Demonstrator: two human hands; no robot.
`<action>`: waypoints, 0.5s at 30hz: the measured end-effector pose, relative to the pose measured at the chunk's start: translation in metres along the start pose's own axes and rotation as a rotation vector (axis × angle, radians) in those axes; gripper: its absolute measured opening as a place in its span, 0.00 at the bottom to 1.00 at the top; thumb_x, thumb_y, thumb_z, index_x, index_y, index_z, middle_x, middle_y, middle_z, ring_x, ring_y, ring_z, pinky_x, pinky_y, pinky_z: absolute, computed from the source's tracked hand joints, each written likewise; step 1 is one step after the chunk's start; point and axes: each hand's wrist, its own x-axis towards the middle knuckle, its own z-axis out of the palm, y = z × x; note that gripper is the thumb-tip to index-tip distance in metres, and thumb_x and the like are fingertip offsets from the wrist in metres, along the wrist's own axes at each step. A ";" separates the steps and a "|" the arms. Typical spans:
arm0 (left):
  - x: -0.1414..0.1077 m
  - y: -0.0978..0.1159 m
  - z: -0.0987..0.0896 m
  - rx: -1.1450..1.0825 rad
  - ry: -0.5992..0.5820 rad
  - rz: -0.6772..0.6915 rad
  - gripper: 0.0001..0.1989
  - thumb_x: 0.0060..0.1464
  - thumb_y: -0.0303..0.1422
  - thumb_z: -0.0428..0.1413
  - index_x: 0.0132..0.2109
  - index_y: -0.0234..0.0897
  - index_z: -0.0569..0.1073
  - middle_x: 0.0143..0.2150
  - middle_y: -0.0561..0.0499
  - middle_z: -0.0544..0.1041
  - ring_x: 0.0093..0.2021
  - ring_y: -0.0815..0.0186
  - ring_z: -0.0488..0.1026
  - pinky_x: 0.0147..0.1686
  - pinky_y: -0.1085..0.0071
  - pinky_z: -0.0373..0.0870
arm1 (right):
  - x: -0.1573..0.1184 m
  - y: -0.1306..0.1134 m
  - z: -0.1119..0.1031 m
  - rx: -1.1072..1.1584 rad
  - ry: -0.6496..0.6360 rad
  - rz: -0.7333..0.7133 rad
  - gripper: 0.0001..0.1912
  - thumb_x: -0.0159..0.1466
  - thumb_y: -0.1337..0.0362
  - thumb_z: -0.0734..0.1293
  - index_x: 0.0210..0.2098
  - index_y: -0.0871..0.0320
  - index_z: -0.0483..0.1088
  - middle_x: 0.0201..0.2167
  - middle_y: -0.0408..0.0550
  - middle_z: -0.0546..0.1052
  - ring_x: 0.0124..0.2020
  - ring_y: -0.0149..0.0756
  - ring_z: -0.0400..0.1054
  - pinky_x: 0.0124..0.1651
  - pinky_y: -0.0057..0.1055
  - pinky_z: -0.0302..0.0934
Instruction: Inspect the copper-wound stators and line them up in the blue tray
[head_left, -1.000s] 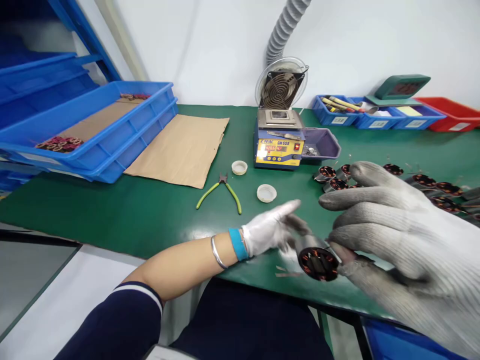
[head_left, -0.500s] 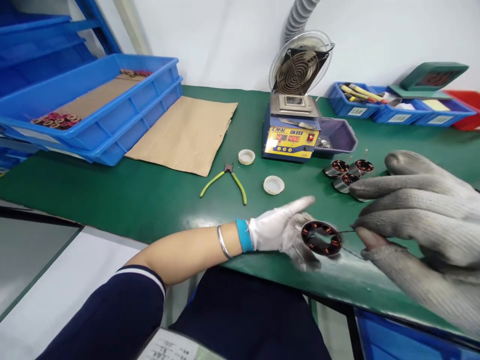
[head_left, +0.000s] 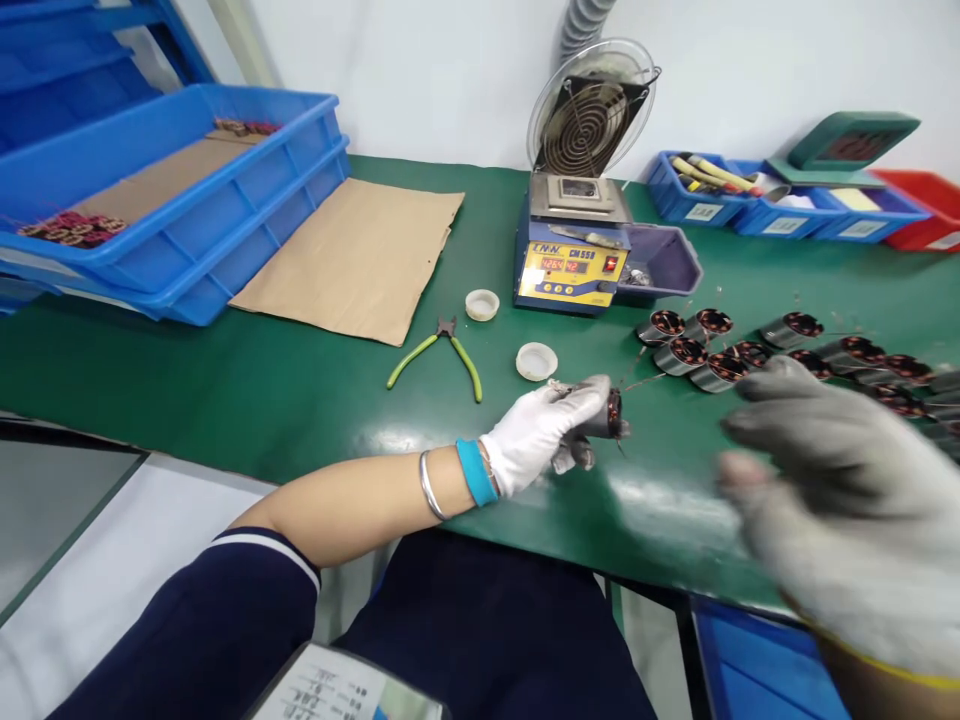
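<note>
Wire-wound cylinder (head_left: pixel 596 425): located over the worktop (head_left: pixel 315 400). From left: blue tray (head_left: pixel 255 195); cardboard sheet (head_left: pixel 352 260), flat beside it; green-handled pliers (head_left: pixel 466 370), handles spread. Left hand (head_left: pixel 536 430), gloved, is closed around the cylinder, copper windings (head_left: pixel 615 413) facing right. Yellow-fronted unit (head_left: pixel 568 272) stands behind, left of a group of similar cylinders (head_left: pixel 680 356). Right hand (head_left: pixel 847 480), gloved and blurred, is half-curled, thumb apart from fingers, grasping nothing visible.

My left grip (head_left: pixel 544 435): gloved, fingers closed round one copper-wound cylinder (head_left: pixel 613 414).
My right grip (head_left: pixel 840 485): gloved, blurred, thumb apart from fingers, near the grouped cylinders (head_left: pixel 680 356).
Pliers (head_left: pixel 459 354): green-handled, handles spread, lying on the bench (head_left: pixel 322 400).
White caps (head_left: pixel 536 362): two, near the pliers.
Unit (head_left: pixel 541 284): yellow-fronted, lit display (head_left: pixel 564 265), purple tray (head_left: pixel 671 250) beside it.
</note>
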 end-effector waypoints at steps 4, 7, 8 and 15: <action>-0.001 0.000 0.002 -0.016 0.132 0.031 0.09 0.60 0.37 0.58 0.43 0.37 0.73 0.33 0.52 0.77 0.15 0.76 0.62 0.15 0.75 0.51 | -0.003 -0.003 0.025 -0.270 -0.119 -0.498 0.20 0.55 0.55 0.75 0.43 0.53 0.70 0.33 0.48 0.79 0.40 0.49 0.76 0.62 0.60 0.59; -0.003 0.000 0.002 0.003 0.147 0.051 0.09 0.57 0.37 0.59 0.41 0.36 0.74 0.32 0.52 0.75 0.16 0.76 0.62 0.15 0.74 0.50 | -0.003 -0.006 0.037 -0.266 -0.104 -0.451 0.14 0.58 0.61 0.73 0.42 0.52 0.69 0.33 0.48 0.79 0.39 0.49 0.76 0.60 0.59 0.60; -0.004 0.001 0.003 0.009 0.139 0.062 0.10 0.56 0.37 0.59 0.40 0.35 0.73 0.32 0.52 0.74 0.16 0.75 0.62 0.15 0.74 0.50 | -0.003 -0.007 0.039 -0.237 -0.113 -0.412 0.12 0.59 0.63 0.72 0.41 0.51 0.69 0.33 0.47 0.79 0.39 0.49 0.76 0.60 0.59 0.60; -0.006 0.008 0.005 -0.055 0.092 0.101 0.11 0.48 0.34 0.62 0.37 0.37 0.68 0.34 0.51 0.73 0.22 0.71 0.69 0.21 0.75 0.62 | -0.004 -0.027 0.047 0.170 -0.088 0.613 0.13 0.54 0.51 0.70 0.27 0.55 0.74 0.26 0.48 0.77 0.32 0.43 0.74 0.50 0.50 0.69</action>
